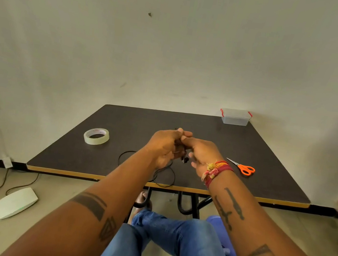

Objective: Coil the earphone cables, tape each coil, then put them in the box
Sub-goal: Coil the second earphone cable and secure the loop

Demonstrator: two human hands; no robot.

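Both hands meeting above the table [268, 164]. Left hand [164, 147] and right hand [201, 152] are pinching the black earphone cable [165, 172] between curled fingers; its loops are trailing onto the near edge. Box [235, 117] sitting far right.

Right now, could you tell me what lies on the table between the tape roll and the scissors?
In the head view, both hands, left hand and right hand, hold the earphone cable between tape roll and scissors.

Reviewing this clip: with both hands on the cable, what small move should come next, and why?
Probably wind another loop: the left hand and right hand hold the earphone cable together, but loose loops lie on the table, and the tape roll sits untouched.
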